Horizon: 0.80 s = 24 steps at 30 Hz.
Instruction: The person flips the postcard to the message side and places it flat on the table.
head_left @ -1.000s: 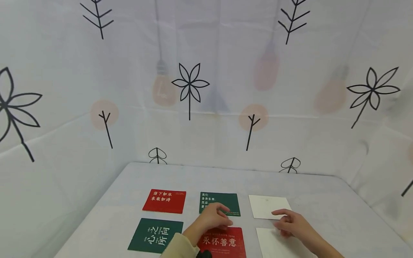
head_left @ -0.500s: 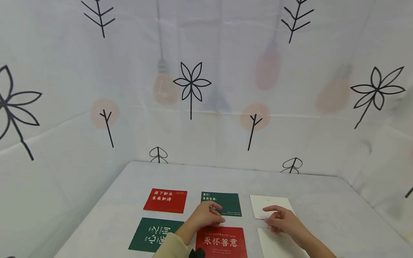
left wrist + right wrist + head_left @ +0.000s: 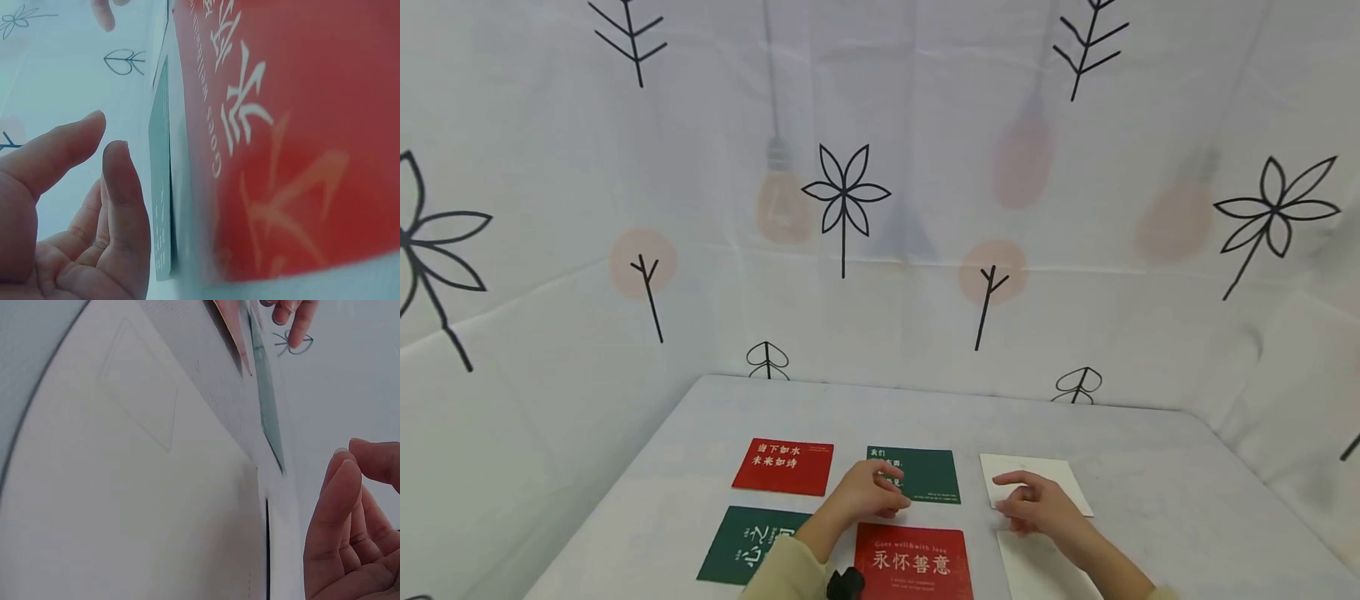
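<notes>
My left hand (image 3: pixel 865 492) hovers between the far green card (image 3: pixel 931 475) and the near red card (image 3: pixel 913 562), covering part of the green card's lettering. Its fingers are loosely bent with nothing in them; a gap shows between thumb and fingertip in the left wrist view. Over the two white cards, the far one (image 3: pixel 1052 467) and the near one (image 3: pixel 1037 567), is my right hand (image 3: pixel 1041 504), also loosely bent and holding nothing. In the right wrist view its fingertips (image 3: pixel 340 481) come close together beside the near white card (image 3: pixel 156 500).
On the left lie another red card (image 3: pixel 782 467) and a green card (image 3: pixel 748 546), the latter partly covered by my left sleeve (image 3: pixel 786 571). The cards form two rows on the white table (image 3: pixel 850 412). A white patterned cloth (image 3: pixel 910 317) encloses the back and sides.
Both hands have drifted left and slightly away from me. The near red card is more uncovered now, and my right hand overlaps the far white card more. The cards stay where they were.
</notes>
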Tool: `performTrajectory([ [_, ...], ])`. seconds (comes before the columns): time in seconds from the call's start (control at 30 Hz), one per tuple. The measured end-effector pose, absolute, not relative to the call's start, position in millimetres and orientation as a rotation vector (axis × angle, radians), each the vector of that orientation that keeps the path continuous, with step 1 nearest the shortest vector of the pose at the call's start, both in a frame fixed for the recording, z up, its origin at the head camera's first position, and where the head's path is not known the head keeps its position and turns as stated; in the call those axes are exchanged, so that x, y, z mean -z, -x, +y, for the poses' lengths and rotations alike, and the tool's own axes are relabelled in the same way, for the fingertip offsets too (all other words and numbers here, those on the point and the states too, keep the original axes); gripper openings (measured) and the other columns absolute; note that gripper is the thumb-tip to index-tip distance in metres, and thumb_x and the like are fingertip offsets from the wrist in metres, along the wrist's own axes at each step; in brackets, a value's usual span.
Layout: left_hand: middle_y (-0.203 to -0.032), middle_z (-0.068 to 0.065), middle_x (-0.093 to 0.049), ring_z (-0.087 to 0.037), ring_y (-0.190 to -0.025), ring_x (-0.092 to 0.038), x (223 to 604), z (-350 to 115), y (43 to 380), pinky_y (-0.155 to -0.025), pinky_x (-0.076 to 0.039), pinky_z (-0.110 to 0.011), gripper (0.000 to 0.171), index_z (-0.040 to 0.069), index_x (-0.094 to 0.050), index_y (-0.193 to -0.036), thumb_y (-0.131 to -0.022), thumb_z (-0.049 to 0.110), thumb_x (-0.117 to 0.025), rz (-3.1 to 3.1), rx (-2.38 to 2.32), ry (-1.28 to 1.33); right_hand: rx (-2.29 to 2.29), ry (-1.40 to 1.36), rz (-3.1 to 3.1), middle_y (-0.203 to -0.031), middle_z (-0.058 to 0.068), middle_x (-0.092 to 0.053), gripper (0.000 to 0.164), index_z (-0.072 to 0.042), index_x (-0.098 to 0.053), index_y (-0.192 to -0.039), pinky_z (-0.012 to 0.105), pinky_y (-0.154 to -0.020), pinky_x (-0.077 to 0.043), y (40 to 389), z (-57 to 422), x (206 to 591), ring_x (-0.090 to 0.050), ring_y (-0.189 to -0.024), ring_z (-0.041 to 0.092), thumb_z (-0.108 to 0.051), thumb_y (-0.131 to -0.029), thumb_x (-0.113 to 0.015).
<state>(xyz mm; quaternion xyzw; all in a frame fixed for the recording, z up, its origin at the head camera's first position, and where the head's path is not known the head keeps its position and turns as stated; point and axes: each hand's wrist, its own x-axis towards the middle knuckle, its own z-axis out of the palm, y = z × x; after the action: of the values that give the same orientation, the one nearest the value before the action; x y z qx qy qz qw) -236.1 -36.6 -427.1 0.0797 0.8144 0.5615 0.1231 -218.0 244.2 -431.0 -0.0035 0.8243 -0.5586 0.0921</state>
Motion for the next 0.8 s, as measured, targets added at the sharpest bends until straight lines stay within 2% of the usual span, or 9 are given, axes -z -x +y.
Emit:
performTrajectory([
  [0.8,-0.082,-0.007,-0.060,-0.017,-0.067,-0.062,425.7,-66.0,256.6,-0.065,-0.055,-0.033,0.042,-0.001,-0.058,-0.114,-0.078,0.011,-0.075,2.455,-1.646,-0.157,1.705,-0.110,2.499,-0.074,0.008,-0.059,0.039,0.000,-0.058,-0.117,0.031,-0.062,-0.053,231.5,210.2,431.3,-0.056,-0.062,0.020,-0.014,-0.082,-0.071],
])
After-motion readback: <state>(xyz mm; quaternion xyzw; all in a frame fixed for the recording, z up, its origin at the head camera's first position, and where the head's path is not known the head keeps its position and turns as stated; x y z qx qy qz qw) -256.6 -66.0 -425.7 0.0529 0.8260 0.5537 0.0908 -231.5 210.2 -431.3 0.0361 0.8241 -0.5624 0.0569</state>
